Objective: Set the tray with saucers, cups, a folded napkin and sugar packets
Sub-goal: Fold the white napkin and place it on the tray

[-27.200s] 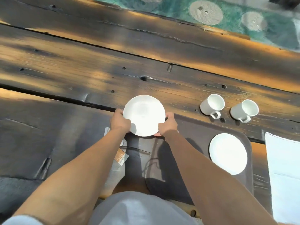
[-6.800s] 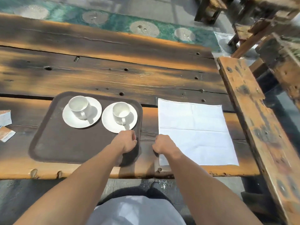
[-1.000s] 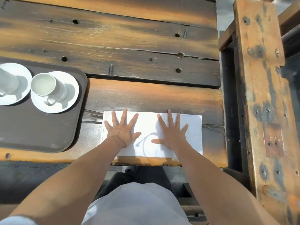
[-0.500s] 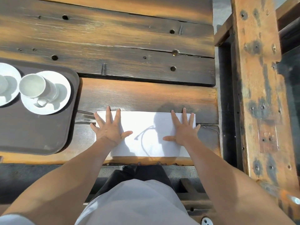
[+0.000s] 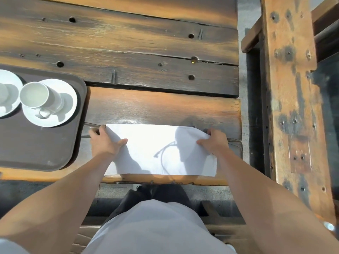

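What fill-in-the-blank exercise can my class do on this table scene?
The left hand and right hand each pinch a far corner of the white ____. The cup stands on a ____. The crockery rests on a dark brown ____.
Missing words: napkin; saucer; tray.

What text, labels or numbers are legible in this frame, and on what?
No readable text anywhere in the head view.
napkin: plain white, no print.
right cup and right saucer: plain white, no mark.
left cup and left saucer: cut off by the frame, plain where visible.
tray: dark brown, no label.
wooden table: only holes and nail heads.
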Demonstrator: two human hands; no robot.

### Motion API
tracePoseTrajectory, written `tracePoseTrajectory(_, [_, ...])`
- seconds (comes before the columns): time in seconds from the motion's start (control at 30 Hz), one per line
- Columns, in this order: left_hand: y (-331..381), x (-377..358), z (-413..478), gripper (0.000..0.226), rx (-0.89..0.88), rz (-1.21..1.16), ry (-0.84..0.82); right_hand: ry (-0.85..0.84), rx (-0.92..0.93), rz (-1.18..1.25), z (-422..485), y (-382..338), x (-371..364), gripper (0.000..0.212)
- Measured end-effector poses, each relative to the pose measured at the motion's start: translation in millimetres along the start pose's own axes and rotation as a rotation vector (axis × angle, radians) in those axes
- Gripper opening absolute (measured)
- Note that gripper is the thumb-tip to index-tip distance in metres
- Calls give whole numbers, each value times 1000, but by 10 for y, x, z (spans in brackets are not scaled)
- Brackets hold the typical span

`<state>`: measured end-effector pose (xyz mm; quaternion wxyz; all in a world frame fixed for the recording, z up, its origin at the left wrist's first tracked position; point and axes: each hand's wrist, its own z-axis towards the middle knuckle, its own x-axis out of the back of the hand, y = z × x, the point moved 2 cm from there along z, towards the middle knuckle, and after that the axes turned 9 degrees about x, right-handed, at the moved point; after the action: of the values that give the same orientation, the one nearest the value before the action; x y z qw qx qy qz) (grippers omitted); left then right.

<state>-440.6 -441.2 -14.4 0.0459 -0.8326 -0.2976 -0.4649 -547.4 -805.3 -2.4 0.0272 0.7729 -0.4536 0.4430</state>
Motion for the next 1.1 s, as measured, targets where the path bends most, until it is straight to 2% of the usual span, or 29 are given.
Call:
tracePoseTrajectory(0.17, [20,-43,-82,88,172,44,18,-126,-7,104,-71,-126,3,31])
tracePoseTrajectory(0.27, [-8,-65,-118,86,221,-8,2,-214,-18,243,-81,-278,42,29])
tracePoseTrajectory(0.4, [-121,-42,-113,85,326,-126,-22,-308,-47,337,-196,-575,79,7])
tracePoseTrajectory(0.5, [-279,-23,-58,74,358,-194,-71,-397,-56,386,-290,-859,19,8])
tracePoseTrajectory(0.6, [-435,19,-12,54,305,-253,-123,-441,-87,504,-363,-1127,-128,19])
tracePoseTrajectory(0.7, [-527,112,35,31,253,-269,-163,-364,-51,525,-412,-1372,-310,29])
tracePoseTrajectory(0.8, [-553,192,64,36,242,-412,-191,-314,85,414,-419,-1599,-474,64])
tracePoseTrajectory(0.83, [-548,229,43,38,230,-474,-175,-322,111,380,-438,-1679,-528,61])
tracePoseTrajectory(0.9, [-536,314,-29,39,118,-452,-19,-324,142,324,-460,-1826,-622,23])
tracePoseTrajectory(0.93, [-531,362,-95,37,24,-396,77,-330,154,311,-489,-1905,-657,11])
tracePoseTrajectory(0.97, [-520,394,-174,34,-84,-379,125,-342,159,309,-503,-1975,-699,14])
tracePoseTrajectory(1.0, [-512,390,-253,31,-178,-409,82,-359,152,313,-520,-2042,-737,15])
tracePoseTrajectory(1.03, [-508,346,-331,30,-223,-465,-37,-375,142,313,-546,-2105,-767,15])
tracePoseTrajectory(1.1, [-512,222,-492,42,-182,-568,-361,-400,114,316,-585,-2206,-813,11])
